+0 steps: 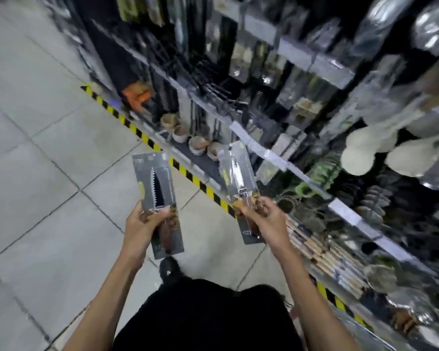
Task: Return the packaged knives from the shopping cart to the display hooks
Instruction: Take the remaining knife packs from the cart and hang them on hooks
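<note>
Left hand [142, 228] fingers curled round serrated knife pack [160, 203] at the handle end; right hand [264, 219] pinches second knife pack [241, 188], near the display shelving [289, 117].

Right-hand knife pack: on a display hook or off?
Off. The right hand pinches the knife pack near its handle end, holding it free in the air short of the shelves, top tilted toward them.

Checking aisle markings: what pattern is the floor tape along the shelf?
Floor tape: yellow and black stripes; head view.
</note>
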